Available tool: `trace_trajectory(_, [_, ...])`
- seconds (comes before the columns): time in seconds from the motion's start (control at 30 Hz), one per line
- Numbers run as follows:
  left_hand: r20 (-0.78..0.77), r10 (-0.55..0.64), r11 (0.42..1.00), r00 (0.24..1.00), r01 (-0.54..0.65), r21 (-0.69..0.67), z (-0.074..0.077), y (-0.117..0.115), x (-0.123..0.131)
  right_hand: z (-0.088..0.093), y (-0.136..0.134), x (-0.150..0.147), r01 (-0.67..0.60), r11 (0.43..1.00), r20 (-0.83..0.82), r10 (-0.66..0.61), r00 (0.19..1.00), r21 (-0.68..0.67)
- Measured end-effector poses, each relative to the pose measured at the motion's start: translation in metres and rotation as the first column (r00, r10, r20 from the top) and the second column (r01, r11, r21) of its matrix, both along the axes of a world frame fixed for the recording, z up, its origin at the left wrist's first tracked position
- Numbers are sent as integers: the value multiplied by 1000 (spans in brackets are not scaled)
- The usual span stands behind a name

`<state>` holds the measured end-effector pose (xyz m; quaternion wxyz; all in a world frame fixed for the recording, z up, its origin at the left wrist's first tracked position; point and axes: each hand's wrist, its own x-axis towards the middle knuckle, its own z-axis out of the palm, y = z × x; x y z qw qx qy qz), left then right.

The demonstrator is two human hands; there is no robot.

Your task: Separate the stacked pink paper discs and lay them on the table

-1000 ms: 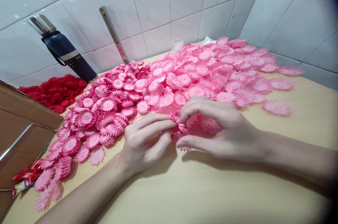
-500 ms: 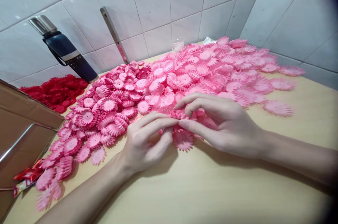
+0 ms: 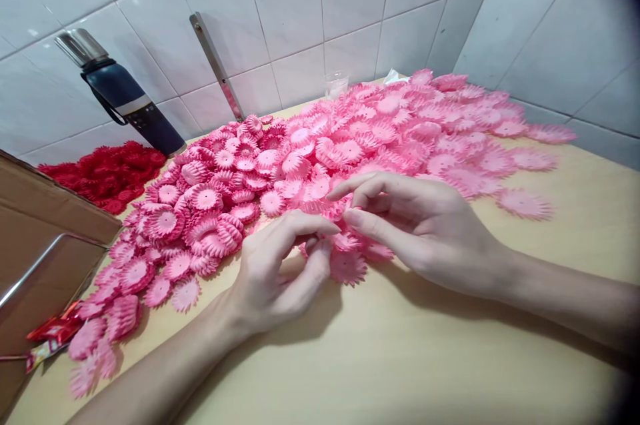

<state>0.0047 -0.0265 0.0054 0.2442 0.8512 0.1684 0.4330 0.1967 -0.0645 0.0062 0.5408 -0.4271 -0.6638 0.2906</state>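
Note:
A wide heap of pink toothed flower pieces (image 3: 380, 138) covers the back of the wooden table (image 3: 400, 358). My left hand (image 3: 273, 271) sits at the heap's near edge, thumb and fingers curled in a pinch on a pink flower piece (image 3: 345, 265). My right hand (image 3: 420, 225) hovers just right of it, its fingers bent and close together over the same pieces, fingertips almost touching my left fingers. What the right fingers hold, if anything, is hidden.
A pile of red flower pieces (image 3: 107, 175) lies at the back left beside a dark blue flask (image 3: 125, 101). A cardboard box (image 3: 45, 245) stands at the left edge, with red wrappers (image 3: 47, 338) below it. A small clear cup (image 3: 335, 83) stands against the tiled wall.
My right hand has lifted and drawn back a little from the pieces it pressed. My left fingers have curled tighter. One pink piece now lies uncovered at the heap's near edge.

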Motion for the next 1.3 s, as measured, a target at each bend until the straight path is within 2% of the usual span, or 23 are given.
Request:
trace_trajectory(0.13, [53, -51, 998, 997, 49, 42, 6, 0, 1, 3, -1, -3, -55, 994, -88, 47, 995, -96])
trace_trajectory(0.27, [38, -45, 999, 998, 44, 18, 11, 1, 1, 2, 1, -3, -50, 995, -99, 41, 994, -91])
trace_trajectory(0.37, [25, -13, 1000, 1000, 13, -12, 12, 2, 1, -1, 3, 0, -11, 999, 24, 10, 1000, 52])
trace_trajectory(0.43, [14, 4, 1000, 1000, -4, -27, 10, 2, 1, -3, 3, 2, -4, 974, 164, -34, 986, 228])
trace_trajectory(0.5, [6, 31, 999, 999, -31, -32, 8, 2, 2, -4, 2, 3, -24, 939, 264, -73, 962, 344])
trace_trajectory(0.63, [-16, 101, 994, 995, -101, -50, 2, 0, 4, -8, 1, 4, -57, 903, 333, -97, 938, 425])
trace_trajectory(0.77, [12, 156, 961, 988, -149, -234, -6, -1, 6, -8, 1, 6, -35, 887, 343, -141, 929, 460])
trace_trajectory(0.83, [17, 153, 941, 988, -140, -308, -6, 0, 6, -7, 1, 7, -21, 894, 333, -145, 932, 447])
trace_trajectory(0.87, [-9, 139, 945, 990, -135, -297, -6, 0, 6, -7, 1, 7, -22, 896, 330, -140, 934, 443])
trace_trajectory(1.0, [-106, 124, 982, 987, -138, -131, 1, 1, 4, -6, 1, 6, 9, 917, 300, -140, 944, 399])
trace_trajectory(1.07, [-99, 131, 985, 987, -140, -100, 3, 0, 3, -4, 0, 4, 66, 949, 220, -139, 966, 309])
trace_trajectory(1.13, [-81, 134, 982, 988, -143, -124, 3, -1, 4, -1, -1, 1, 110, 978, 114, -131, 985, 175])
trace_trajectory(1.3, [-19, 155, 941, 988, -153, -300, 3, -4, 6, 5, 3, 1, 108, 990, -62, -114, 992, -87])
